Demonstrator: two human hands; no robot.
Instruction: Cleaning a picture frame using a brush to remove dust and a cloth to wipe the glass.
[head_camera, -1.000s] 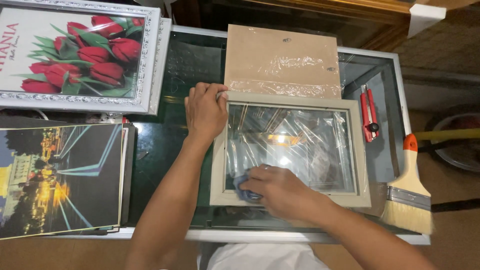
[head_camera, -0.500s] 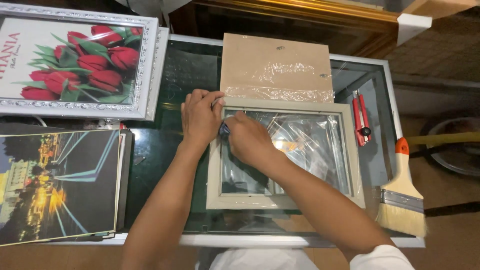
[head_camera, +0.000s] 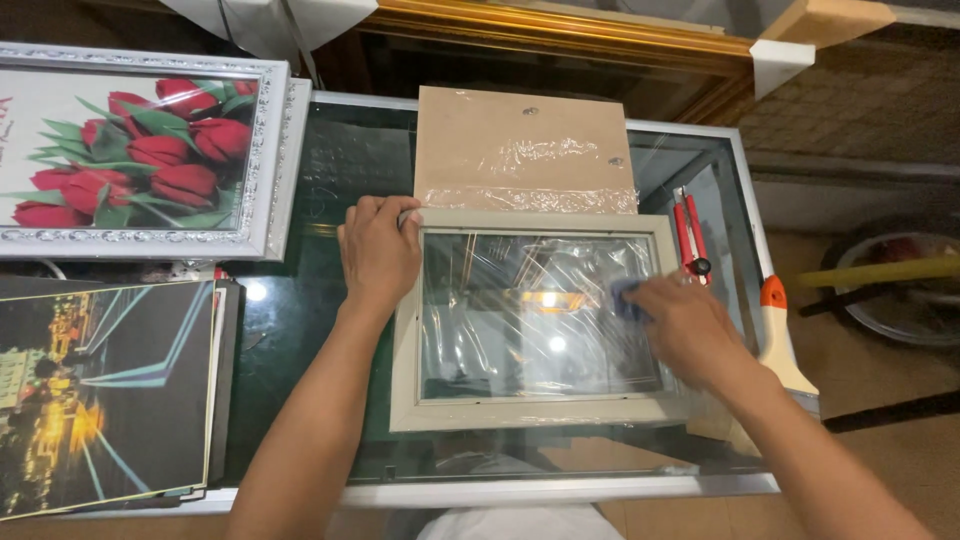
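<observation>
A beige picture frame with a glass pane lies flat on the glass table. My left hand presses down on the frame's top left corner. My right hand is closed around a small blue cloth and rests on the right side of the pane. Reflections streak the glass. A brown backing board covered in clear film lies just beyond the frame.
A silver-framed picture of red tulips sits at the far left. A night city print lies at the near left. A red utility knife and a wide paintbrush with orange collar lie right of the frame.
My right hand with the cloth has swept from the pane's lower left, up past the top left, across to the right side. My left hand has stayed on the frame's corner.
</observation>
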